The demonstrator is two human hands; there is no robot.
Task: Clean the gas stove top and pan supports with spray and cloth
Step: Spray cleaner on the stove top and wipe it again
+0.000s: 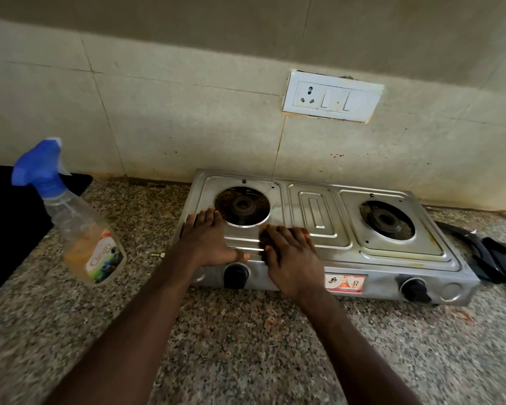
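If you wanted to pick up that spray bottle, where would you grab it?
Probably by the narrow neck just under the blue trigger head of the spray bottle, coming from its right side with the left hand. The bottle stands upright on the counter, open on that side, and the neck is slimmer than the wide body.

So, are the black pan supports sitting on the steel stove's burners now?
No, both burners are bare; the black pan supports lie on the speckled granite counter, right of the steel two-burner gas stove.

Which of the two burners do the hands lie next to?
The burner at the stove's spray-bottle end: the left hand and right hand rest flat just in front of it. The other burner has no hand near.
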